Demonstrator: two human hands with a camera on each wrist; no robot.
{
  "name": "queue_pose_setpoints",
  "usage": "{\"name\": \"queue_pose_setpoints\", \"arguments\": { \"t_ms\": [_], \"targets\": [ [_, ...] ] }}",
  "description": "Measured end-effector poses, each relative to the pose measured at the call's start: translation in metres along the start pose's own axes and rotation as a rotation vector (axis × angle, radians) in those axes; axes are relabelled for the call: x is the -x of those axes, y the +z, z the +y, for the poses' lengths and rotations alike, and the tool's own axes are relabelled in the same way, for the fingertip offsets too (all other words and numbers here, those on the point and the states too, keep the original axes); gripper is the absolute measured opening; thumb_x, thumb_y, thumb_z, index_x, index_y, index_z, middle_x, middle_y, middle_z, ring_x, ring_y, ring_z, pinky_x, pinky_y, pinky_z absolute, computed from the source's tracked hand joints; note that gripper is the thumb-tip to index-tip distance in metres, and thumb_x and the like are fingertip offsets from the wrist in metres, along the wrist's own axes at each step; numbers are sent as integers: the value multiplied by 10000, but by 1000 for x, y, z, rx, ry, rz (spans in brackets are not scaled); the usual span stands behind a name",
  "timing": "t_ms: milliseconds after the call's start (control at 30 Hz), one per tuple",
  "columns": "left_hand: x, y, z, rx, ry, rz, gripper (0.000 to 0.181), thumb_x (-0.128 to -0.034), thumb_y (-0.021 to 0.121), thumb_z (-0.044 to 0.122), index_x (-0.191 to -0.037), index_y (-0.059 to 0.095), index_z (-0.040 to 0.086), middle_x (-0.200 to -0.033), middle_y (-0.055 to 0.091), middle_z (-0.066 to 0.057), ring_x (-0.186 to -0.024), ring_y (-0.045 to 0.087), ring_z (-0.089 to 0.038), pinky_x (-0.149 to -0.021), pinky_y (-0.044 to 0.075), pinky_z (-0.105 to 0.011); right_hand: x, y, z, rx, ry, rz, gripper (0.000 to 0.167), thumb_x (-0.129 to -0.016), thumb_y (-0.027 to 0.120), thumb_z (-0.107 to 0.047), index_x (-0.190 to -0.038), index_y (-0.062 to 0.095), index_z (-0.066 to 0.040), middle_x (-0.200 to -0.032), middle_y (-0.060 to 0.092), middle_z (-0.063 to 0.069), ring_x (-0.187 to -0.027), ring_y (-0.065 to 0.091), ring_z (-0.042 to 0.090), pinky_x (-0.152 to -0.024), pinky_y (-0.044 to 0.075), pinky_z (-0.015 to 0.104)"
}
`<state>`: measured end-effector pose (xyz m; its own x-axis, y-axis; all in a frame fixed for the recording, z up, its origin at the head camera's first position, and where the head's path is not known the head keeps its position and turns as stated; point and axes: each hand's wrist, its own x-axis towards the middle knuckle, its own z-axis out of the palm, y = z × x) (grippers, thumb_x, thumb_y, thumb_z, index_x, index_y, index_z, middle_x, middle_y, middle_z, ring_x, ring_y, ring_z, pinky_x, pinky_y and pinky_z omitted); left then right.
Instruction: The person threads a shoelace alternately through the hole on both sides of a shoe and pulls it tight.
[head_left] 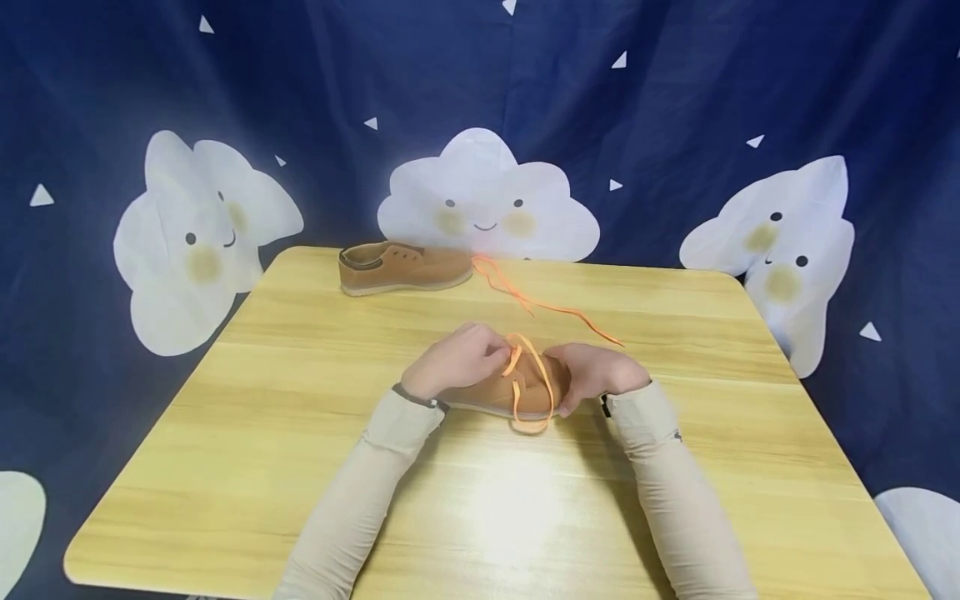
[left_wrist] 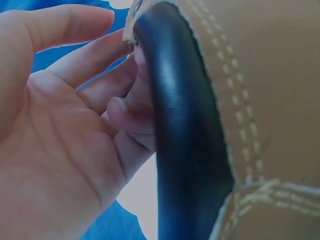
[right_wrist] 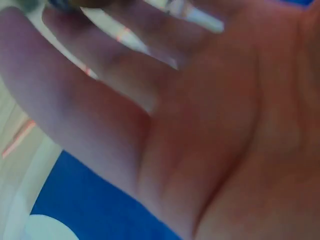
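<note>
A brown shoe (head_left: 487, 393) sits mid-table in the head view, toe to the right, with an orange lace (head_left: 551, 379) through its eyelets and looped over the near side. My left hand (head_left: 459, 360) holds it by the lacing area. In the left wrist view, curled fingers (left_wrist: 132, 112) reach behind the dark collar (left_wrist: 182, 120) and touch the eyelet flap (left_wrist: 131, 25); their tips are partly hidden. My right hand (head_left: 600, 369) grips the toe, thumb on the near side and fingers on the far side. The right wrist view is blurred, mostly palm (right_wrist: 210, 125).
A second brown shoe (head_left: 405, 268), without a lace in its eyelets, stands at the table's back left. Another orange lace (head_left: 555, 308) lies loose from that shoe's toe toward the right. Behind the wooden table (head_left: 225, 467) hangs a dark blue curtain (head_left: 330, 75) with cloud prints.
</note>
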<state>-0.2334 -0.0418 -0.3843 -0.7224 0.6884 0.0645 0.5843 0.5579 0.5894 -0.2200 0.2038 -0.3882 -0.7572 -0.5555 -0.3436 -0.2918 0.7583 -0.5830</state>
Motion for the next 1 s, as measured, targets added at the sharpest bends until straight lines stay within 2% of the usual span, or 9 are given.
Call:
{"name": "queue_pose_setpoints", "arguments": {
  "t_ms": [133, 333, 467, 667, 833, 933, 1000],
  "targets": [
    [1, 0, -1, 28, -16, 11, 385, -1045, 510, 139, -708, 669, 39, -522, 356, 88, -453, 347, -52, -473, 280, -203, -4, 4, -2, 76, 60, 50, 542, -626, 934, -5, -1102, 698, -111, -1072, 711, 19, -966, 617, 163, -917, 519, 346],
    [3, -3, 2, 47, -36, 53, 423, -1049, 559, 184, -665, 679, 52, -475, 371, 97, -422, 337, -47, -449, 257, -205, -5, 4, 0, 93, 75, 53, 610, -645, 946, -39, -1199, 702, -112, -1163, 721, 38, -1055, 642, 193, -981, 529, 400],
    [5, -8, 7, 38, -34, 96, 411, -1040, 599, 219, -676, 715, 65, -472, 394, 104, -425, 347, -40, -452, 253, -203, -5, 3, 1, 86, 66, 50, 626, -649, 944, -40, -1222, 704, -116, -1159, 724, 29, -1049, 643, 184, -974, 529, 386],
    [10, -17, 17, 36, 18, 144, 371, -1024, 615, 237, -721, 771, 90, -492, 505, 95, -428, 387, -39, -453, 274, -211, -5, 2, 1, 58, 54, 40, 602, -656, 933, -22, -1208, 713, -118, -1084, 730, -2, -987, 643, 155, -923, 533, 355],
    [15, -21, 24, 50, 38, 142, 376, -1024, 608, 244, -714, 756, 92, -556, 636, -12, -432, 417, -33, -456, 284, -206, -4, 2, 1, 33, 68, 26, 591, -670, 927, -13, -1211, 715, -120, -1067, 734, -13, -972, 645, 143, -922, 534, 346],
    [19, -24, 29, 63, 57, 150, 339, -1021, 619, 253, -748, 765, 114, -546, 602, -5, -437, 400, -30, -464, 286, -204, -5, 2, 1, 28, 64, 18, 559, -675, 927, -14, -1185, 721, -112, -1057, 739, -1, -957, 650, 148, -912, 541, 345],
    [23, -27, 33, 67, 86, 162, 329, -1019, 625, 263, -740, 755, 147, -530, 535, 50, -448, 389, -32, -478, 294, -205, -5, 2, 1, 38, 63, 20, 548, -670, 930, -19, -1171, 725, -109, -1062, 739, 2, -965, 648, 150, -919, 540, 348]
  ]
}}
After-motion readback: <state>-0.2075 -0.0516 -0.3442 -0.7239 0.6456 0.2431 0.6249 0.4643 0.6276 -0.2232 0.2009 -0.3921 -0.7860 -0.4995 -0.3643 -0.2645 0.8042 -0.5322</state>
